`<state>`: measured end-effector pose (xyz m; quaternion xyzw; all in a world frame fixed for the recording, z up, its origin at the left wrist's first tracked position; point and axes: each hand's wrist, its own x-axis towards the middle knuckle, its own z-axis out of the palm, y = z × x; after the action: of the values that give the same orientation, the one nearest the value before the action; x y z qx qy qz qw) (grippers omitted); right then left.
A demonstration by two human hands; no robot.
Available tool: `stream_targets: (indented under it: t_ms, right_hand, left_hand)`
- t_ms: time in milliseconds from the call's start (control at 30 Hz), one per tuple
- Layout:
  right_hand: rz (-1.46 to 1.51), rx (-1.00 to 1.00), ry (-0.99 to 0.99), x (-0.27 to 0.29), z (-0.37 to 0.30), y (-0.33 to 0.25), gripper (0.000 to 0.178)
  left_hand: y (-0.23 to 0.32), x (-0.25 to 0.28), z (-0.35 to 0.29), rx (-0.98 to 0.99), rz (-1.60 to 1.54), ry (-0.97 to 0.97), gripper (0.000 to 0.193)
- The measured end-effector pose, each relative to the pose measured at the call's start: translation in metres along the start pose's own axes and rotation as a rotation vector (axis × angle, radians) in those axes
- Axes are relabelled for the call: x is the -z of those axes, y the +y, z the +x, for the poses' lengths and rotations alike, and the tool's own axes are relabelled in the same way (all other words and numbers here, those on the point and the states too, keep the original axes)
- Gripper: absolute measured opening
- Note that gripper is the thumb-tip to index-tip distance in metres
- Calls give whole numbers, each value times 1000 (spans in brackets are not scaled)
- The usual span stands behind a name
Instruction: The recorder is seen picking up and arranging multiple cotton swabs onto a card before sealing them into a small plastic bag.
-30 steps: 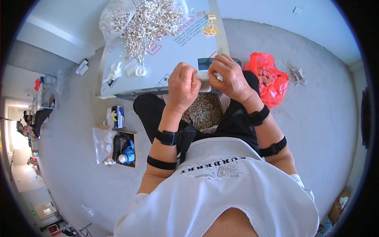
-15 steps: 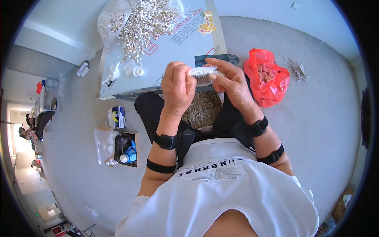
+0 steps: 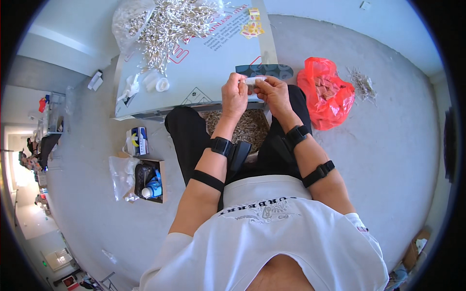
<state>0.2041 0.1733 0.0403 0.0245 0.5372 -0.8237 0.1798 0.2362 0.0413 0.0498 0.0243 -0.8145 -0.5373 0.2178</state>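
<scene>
A small clear packet of cotton swabs, white tips showing, is held up between my two hands near the table's front edge. My left hand pinches its left end with curled fingers. My right hand is closed on the right end, thumb and fingertips pressed together; the fingers partly cover the packet. Below them, a box of loose cotton swabs sits between my knees. A large heap of cotton swabs lies on the table, spilling from a clear plastic bag.
Yellow labels and a white tape roll lie on the table. To the right on the floor stand a red plastic bag of pinkish pieces and scattered swabs. At left are a small carton and an open cardboard box.
My hands have come closer together, the right one moving left and inward. The packet is now more covered by my fingers, and the right fingers have closed. The view has shifted slightly.
</scene>
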Motion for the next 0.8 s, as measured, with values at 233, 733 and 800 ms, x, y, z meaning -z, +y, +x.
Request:
stream_targets:
  t_ms: [233,733,800]
  right_hand:
    - [10,-12,66,9,6,14,20]
    - [-193,283,11,15,11,19,8]
    - [-238,252,7,16,12,14,8]
  left_hand:
    - [-16,-12,-5,101,-97,-14,3]
    - [-10,-11,1,-206,119,-13,13]
    - [-9,-9,4,-218,136,-29,15]
